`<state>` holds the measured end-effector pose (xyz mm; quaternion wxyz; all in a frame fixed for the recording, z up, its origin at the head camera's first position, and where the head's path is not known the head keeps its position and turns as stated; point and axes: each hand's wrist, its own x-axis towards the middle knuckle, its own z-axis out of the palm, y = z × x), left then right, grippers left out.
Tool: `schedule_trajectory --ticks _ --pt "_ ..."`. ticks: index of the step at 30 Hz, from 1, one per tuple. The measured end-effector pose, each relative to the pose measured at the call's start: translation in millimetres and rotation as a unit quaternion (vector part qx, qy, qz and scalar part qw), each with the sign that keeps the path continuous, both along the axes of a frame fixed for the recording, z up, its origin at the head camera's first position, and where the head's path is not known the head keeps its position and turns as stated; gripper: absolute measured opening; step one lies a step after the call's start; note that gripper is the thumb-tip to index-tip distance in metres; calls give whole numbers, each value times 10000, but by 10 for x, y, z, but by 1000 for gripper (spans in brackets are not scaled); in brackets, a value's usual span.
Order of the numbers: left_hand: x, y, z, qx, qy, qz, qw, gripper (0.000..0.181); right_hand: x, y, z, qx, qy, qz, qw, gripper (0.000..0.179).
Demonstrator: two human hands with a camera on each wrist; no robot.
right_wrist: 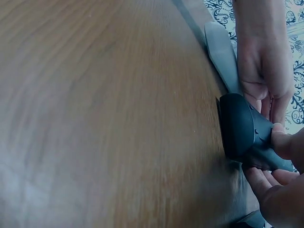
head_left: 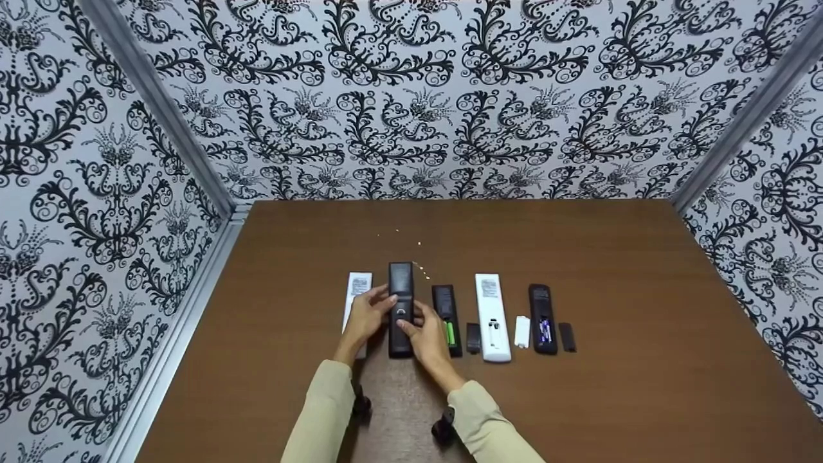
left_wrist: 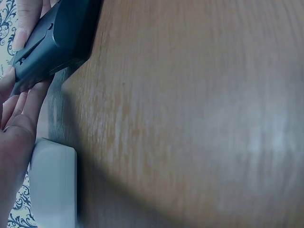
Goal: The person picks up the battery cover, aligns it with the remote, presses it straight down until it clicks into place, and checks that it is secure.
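Note:
A black remote control (head_left: 400, 280) lies back side up between both hands, its far end pointing to the wall. My left hand (head_left: 365, 319) grips its left edge, thumb on the back. From the right, my right hand (head_left: 429, 341) holds it, with the thumb pressing the back near a small round mark. In the left wrist view the black remote (left_wrist: 71, 33) shows a seam along its back; whether the battery cover is loose I cannot tell. A white remote (head_left: 360, 283) is partly hidden behind the left hand and forearm.
To the right lie a black remote (head_left: 443, 297) with a green battery (head_left: 450, 333), a black cover (head_left: 473, 337), a white remote (head_left: 492, 308) with its compartment uncovered, a white cover (head_left: 522, 331), another black remote (head_left: 541, 302) holding purple batteries, and a dark cover (head_left: 567, 336).

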<state>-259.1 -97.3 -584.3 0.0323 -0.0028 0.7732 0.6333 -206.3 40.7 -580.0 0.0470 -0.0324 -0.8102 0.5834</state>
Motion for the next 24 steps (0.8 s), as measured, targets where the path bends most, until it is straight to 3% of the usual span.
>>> schedule_trajectory --ticks 9,11,16,18,24 --pt "7 -12 -2 257 -39 -122 9996 45 2 -6 -6 192 -16 -70 9998 48" --pt "32 -4 64 244 -30 -151 9996 45 5 -11 -5 230 -45 -108 9997 48" --pt "25 5 58 198 -5 -144 9997 45 2 -24 -6 271 -69 -198 9994 47" --pt "-1 0 -13 212 10 -105 9997 45 -2 -26 -4 272 -65 -220 9994 46" --pt "1 6 -11 309 -59 -73 9995 45 1 -33 10 361 -101 -256 9990 46"
